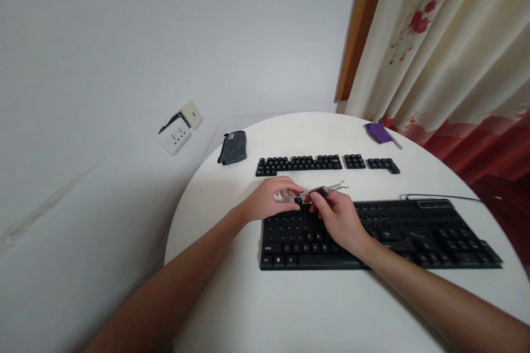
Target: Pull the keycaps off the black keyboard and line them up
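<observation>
A black keyboard (pixel 331 260) lies on the white round table. Caps sit on its lower rows, while the upper left part shows bare key positions. My right hand (pixel 337 215), closed over the keyboard, grips a keycap puller (pixel 319 192) by its dark handle. The puller's thin metal wires point up and to the right, away from the keys. My left hand (pixel 273 198) is at the keyboard's upper left corner, thumb and fingers apart. A small black keycap (pixel 298 200) is between its fingertips and the right hand; whether a finger touches it I cannot tell.
Removed keycaps stand in rows behind the keyboard: a long block (pixel 306 164), a smaller block (pixel 354 161) and a short group (pixel 383 164). A dark pouch (pixel 234 147) lies at the back left, a purple cloth (pixel 377 133) at the back right. The keyboard cable (pixel 447 196) runs rightward.
</observation>
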`<state>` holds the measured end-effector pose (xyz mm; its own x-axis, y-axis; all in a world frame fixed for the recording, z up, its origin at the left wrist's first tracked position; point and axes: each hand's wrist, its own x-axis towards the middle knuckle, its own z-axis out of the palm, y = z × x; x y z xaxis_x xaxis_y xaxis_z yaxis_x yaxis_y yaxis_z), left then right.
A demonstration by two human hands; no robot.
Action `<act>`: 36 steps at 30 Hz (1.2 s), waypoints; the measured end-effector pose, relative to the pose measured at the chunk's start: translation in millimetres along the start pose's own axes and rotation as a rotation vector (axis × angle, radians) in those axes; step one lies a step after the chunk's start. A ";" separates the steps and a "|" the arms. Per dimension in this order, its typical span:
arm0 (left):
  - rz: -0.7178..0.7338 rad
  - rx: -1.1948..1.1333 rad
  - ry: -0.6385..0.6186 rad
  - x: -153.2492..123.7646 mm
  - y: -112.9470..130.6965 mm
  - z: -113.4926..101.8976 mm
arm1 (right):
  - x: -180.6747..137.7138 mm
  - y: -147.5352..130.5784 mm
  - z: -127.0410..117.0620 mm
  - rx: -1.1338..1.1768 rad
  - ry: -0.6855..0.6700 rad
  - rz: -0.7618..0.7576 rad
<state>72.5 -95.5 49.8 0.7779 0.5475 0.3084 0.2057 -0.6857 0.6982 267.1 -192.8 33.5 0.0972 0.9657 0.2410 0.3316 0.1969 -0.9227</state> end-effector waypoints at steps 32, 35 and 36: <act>0.255 0.377 0.048 -0.5 21.9 16.6 | 7.2 7.3 1.2 0.071 -0.009 -0.004; 0.226 0.341 0.077 -0.5 22.2 15.8 | 9.2 7.9 1.5 0.106 -0.004 0.002; 0.220 0.332 0.116 0.1 21.5 14.3 | 9.7 7.7 1.5 0.120 -0.005 0.008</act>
<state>85.5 -117.1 55.5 0.7566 0.4078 0.5112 0.2370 -0.8996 0.3668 269.1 -181.7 28.2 0.0950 0.9681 0.2320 0.2160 0.2075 -0.9541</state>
